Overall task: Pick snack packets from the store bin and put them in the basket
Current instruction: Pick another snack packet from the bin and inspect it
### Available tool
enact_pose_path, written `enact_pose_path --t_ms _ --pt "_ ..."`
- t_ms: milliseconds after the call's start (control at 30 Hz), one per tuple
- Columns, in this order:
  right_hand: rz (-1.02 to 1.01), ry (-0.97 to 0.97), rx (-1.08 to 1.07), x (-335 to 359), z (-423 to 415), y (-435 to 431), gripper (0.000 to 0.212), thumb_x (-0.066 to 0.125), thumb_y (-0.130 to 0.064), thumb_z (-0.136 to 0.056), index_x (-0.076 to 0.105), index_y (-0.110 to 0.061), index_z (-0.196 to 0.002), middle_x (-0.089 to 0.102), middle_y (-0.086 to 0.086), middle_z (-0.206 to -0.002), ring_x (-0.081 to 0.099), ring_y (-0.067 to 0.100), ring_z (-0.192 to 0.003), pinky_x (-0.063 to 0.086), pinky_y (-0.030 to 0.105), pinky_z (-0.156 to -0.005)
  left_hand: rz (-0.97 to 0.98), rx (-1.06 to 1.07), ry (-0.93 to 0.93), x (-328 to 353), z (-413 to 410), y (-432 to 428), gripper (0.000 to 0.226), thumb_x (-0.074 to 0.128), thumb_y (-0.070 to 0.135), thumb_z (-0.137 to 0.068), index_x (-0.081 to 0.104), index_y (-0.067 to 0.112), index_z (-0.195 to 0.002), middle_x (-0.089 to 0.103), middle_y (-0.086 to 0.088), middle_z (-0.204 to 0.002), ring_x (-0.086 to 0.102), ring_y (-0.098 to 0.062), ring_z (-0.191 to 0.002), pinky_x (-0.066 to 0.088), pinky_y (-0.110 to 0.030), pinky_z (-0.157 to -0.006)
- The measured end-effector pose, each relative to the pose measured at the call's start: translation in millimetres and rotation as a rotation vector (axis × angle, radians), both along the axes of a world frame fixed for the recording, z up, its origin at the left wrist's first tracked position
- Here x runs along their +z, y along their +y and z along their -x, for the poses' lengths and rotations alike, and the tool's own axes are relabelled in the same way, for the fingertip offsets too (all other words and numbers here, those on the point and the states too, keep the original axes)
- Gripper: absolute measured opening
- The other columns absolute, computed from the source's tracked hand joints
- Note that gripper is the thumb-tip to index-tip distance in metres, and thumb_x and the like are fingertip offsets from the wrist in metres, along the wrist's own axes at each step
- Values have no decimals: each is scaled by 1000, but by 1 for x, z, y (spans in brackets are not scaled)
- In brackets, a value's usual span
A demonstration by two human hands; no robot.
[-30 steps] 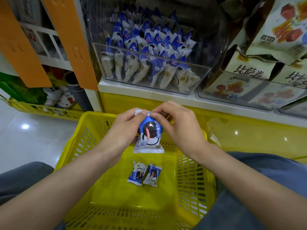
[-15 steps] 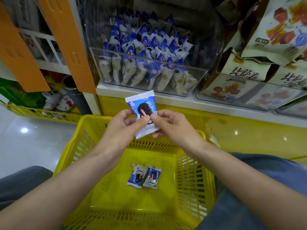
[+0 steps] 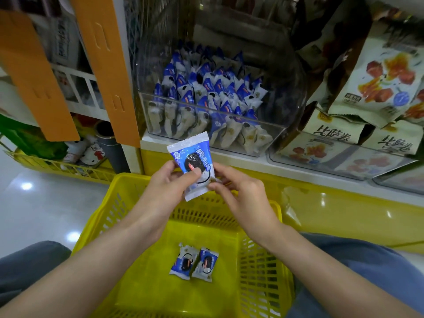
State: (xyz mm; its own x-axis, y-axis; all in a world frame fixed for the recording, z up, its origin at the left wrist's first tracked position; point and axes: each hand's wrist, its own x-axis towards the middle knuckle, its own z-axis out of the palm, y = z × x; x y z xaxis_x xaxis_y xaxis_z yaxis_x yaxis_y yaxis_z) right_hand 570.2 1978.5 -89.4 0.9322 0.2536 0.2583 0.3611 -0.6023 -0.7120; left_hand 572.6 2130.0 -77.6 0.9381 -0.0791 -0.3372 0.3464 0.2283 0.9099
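A blue and white snack packet (image 3: pixel 192 159) with a dark cookie picture stands upright above the far rim of the yellow basket (image 3: pixel 96 223). My left hand (image 3: pixel 165 191) pinches its lower left side, thumb on the front. My right hand (image 3: pixel 238 193) pinches its lower right edge. Two matching packets (image 3: pixel 193 262) lie side by side on the basket floor. The clear store bin (image 3: pixel 270 136) on the shelf behind holds several more of these packets.
Larger beige snack bags (image 3: pixel 376 83) fill the clear bins (image 3: pixel 339 161) to the right. Orange panels (image 3: pixel 107 65) hang at the left, above a low yellow rack with plush toys (image 3: pixel 91 152). A yellow shelf front (image 3: pixel 344 214) runs behind the basket. My knees flank the basket.
The packet was flipped from hanging downward to standing upright and raised slightly above the basket rim. Both hands kept hold of it and shifted their grip to its lower end.
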Motion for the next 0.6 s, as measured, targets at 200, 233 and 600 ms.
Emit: enact_pose_path --t_ms 200,233,600 --pt "-11 -25 33 17 0 5 32 49 -26 -94 53 -19 -125 60 -12 -109 55 -5 -100 41 7 -86 -39 27 -136 16 -4 10 14 60 17 -86 63 26 -97 73 9 -84 68 -8 -86 51 -31 -86" --pt "-21 -49 37 23 -2 5 32 47 -28 -95 52 -22 -125 60 -12 -111 55 -5 -102 42 8 -87 -32 19 -162 19 -5 13 15 60 18 -87 63 27 -98 72 14 -81 67 -2 -82 51 -22 -78" --pt "130 -112 -132 82 -148 37 36 49 -21 -95 49 -9 -129 56 5 -122 53 2 -102 35 0 -82 0 96 -264 47 -29 40 17 61 20 -85 61 26 -101 69 9 -98 63 1 -88 44 -3 -64"
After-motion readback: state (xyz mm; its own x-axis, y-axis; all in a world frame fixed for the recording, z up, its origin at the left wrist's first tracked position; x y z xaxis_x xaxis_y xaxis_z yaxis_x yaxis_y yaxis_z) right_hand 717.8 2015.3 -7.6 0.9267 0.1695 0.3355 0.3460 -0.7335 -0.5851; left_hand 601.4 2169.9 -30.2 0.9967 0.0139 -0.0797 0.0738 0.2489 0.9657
